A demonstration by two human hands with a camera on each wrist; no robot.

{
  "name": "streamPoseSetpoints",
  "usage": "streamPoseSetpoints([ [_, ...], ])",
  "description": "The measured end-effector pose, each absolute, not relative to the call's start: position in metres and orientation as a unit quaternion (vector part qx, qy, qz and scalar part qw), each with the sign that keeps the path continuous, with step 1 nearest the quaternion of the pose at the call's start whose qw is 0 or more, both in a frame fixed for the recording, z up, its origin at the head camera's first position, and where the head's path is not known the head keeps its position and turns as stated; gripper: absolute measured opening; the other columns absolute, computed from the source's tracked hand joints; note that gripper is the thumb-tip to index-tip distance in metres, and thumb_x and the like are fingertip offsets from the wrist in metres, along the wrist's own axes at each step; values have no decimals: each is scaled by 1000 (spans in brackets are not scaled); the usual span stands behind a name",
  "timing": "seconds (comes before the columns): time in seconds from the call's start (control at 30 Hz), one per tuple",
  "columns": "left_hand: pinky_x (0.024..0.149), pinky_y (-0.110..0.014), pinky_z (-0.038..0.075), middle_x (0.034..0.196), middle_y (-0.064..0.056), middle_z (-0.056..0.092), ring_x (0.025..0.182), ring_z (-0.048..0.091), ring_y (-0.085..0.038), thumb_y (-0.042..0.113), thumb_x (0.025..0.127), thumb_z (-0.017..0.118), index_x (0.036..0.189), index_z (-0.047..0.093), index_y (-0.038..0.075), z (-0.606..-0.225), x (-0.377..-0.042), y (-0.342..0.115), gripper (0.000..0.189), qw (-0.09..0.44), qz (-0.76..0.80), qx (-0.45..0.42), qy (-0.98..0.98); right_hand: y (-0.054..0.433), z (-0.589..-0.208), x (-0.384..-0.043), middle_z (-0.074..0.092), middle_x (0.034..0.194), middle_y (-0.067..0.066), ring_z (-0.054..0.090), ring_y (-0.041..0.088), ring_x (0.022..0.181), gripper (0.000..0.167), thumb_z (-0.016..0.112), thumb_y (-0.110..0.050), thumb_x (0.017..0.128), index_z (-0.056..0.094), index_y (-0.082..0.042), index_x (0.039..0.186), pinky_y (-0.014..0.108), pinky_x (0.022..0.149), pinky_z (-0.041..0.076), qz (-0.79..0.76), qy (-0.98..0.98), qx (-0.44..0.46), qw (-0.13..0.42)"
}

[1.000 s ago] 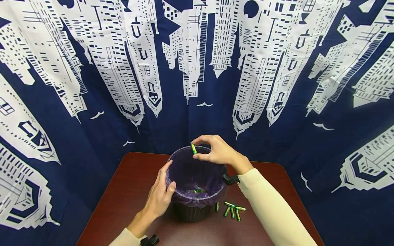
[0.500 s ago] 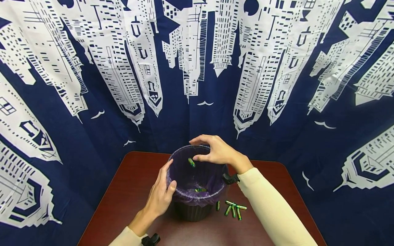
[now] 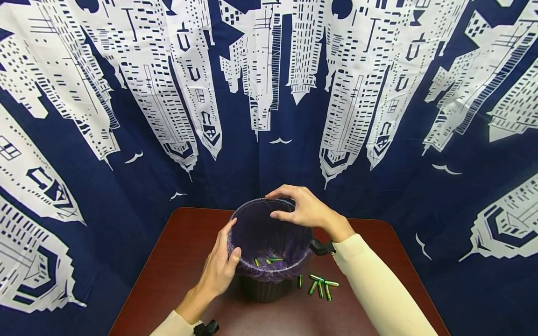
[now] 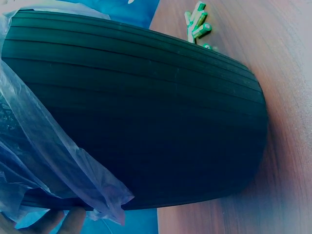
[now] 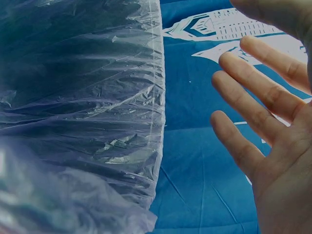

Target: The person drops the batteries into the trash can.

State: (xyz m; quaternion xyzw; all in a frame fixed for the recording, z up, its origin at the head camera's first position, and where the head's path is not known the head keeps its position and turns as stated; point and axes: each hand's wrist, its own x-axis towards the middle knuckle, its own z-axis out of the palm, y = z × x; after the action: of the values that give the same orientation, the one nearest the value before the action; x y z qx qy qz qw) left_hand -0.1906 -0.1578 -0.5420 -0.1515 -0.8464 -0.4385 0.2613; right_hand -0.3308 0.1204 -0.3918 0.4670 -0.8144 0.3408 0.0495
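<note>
A dark ribbed trash can (image 3: 265, 289) lined with a translucent purple bag (image 3: 290, 254) stands on the table. My left hand (image 3: 218, 263) rests against its left side, thumb and fingers spread along the lined rim; in the left wrist view its fingertips (image 4: 73, 219) touch the side by the bag. Above the can's far right rim hovers my right hand (image 3: 308, 207), fingers apart from the thumb and nothing between them. The right wrist view shows its fingers (image 5: 263, 92) spread beside the bag. Several small green-and-gold batteries (image 3: 275, 259) lie at the bottom inside the can.
Several more batteries (image 3: 321, 285) lie in a loose cluster right of the can, one (image 3: 300, 281) nearer to it. The reddish-brown table (image 3: 176, 252) ends at a navy curtain (image 3: 235, 177) with white skyline print. Each wrist wears a black camera strap.
My right hand let go of a battery, which dropped through the can's opening and now lies inside. That hand then shifted slightly right. My left hand has stayed at the rim.
</note>
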Motion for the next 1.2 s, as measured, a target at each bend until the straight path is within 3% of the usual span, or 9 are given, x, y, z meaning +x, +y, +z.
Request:
streamPoseSetpoints([
  [0.2,108,-75,61,183,-12,48,155,65,-45,52,118,49,181,38,18,-544,-190,-158,73,266,-439,-149,-845,128,-393,-325,85,136,2,81,30,129,43,95,-23,99,83,-17,140,51,117,61,334,-817,466,66],
  [0.47,108,-73,62,184,-11,48,157,63,-42,46,116,53,182,38,18,-543,-189,-158,73,266,-441,-150,-844,144,-398,-320,85,136,1,78,21,132,38,92,-23,102,83,-18,138,50,119,60,324,-822,459,93],
  [0.7,107,-72,62,183,-12,49,158,63,-42,47,115,53,181,39,16,-541,-190,-158,74,268,-440,-155,-843,160,-405,-317,84,135,-3,80,22,130,34,91,-20,103,84,-14,136,50,117,61,338,-825,438,113],
  [0.9,107,-72,62,184,-11,48,156,64,-42,49,116,51,181,39,16,-541,-191,-158,74,266,-441,-153,-843,177,-416,-317,84,136,-3,80,22,129,34,90,-18,103,84,-14,136,43,114,62,343,-830,420,131],
  [1.2,101,-75,63,184,-14,47,151,66,-48,62,121,39,181,38,15,-544,-191,-158,77,266,-445,-159,-840,203,-435,-316,84,136,-3,80,25,129,36,91,-16,101,84,-18,136,33,112,62,340,-843,388,152],
])
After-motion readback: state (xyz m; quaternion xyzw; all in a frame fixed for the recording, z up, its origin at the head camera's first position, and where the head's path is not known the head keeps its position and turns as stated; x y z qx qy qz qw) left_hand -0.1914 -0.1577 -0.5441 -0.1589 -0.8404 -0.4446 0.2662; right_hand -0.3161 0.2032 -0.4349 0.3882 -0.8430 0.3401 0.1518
